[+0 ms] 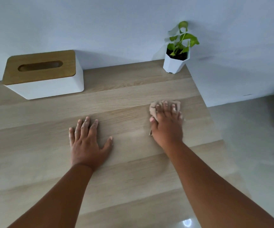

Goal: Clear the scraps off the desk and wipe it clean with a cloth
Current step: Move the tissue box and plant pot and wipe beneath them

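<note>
A light wooden desk (pixel 119 89) fills the view. My right hand (pixel 166 124) lies on top of a crumpled beige cloth (pixel 153 108) and presses it onto the desk near the right edge, fingers spread over it and thumb at its left side. The cloth shows only around my fingertips and by my thumb. My left hand (pixel 87 142) rests flat on the bare desk to the left of the cloth, fingers straight and spread, holding nothing. No scraps show on the desk surface.
A white tissue box with a wooden lid (pixel 42 74) stands at the back left against the wall. A small green plant in a white pot (pixel 176 60) sits at the back right corner. The desk's right edge drops to a grey floor (pixel 248 137).
</note>
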`<state>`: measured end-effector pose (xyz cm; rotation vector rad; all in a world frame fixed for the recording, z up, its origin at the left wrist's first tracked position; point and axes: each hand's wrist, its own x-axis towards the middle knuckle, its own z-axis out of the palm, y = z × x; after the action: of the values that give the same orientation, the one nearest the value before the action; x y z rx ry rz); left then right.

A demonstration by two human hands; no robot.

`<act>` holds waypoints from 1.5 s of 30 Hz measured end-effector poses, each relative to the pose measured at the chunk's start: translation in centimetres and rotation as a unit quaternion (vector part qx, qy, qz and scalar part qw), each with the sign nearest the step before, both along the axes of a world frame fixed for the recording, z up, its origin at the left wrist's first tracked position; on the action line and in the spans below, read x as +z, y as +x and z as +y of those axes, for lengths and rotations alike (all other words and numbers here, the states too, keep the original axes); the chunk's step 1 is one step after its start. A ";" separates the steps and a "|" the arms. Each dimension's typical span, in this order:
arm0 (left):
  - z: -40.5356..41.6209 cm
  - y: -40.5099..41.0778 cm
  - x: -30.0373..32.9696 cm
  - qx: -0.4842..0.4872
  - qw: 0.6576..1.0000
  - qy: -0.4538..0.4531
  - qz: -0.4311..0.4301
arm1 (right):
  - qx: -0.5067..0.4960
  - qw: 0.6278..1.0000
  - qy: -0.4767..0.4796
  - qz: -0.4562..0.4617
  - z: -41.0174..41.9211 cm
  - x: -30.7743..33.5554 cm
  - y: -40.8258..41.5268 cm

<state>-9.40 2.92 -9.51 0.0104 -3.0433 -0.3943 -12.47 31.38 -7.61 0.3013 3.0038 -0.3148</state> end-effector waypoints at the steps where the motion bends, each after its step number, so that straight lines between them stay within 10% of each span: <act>1: -0.1 0.0 0.0 0.000 1.000 0.001 -0.001 | 0.022 1.000 -0.006 0.005 -0.7 -0.1 0.9; 12: 0.1 0.2 0.5 0.002 1.000 0.008 0.004 | 0.199 0.978 -0.019 0.055 3.5 -1.0 17.0; 45: 0.6 0.3 1.2 -0.003 1.000 0.012 -0.011 | 0.020 0.994 -0.057 0.092 12.9 1.6 20.3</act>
<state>-9.08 3.50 -8.34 0.0076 -3.0601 -0.4347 7.85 44.30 -6.00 0.2109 3.1493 -0.5366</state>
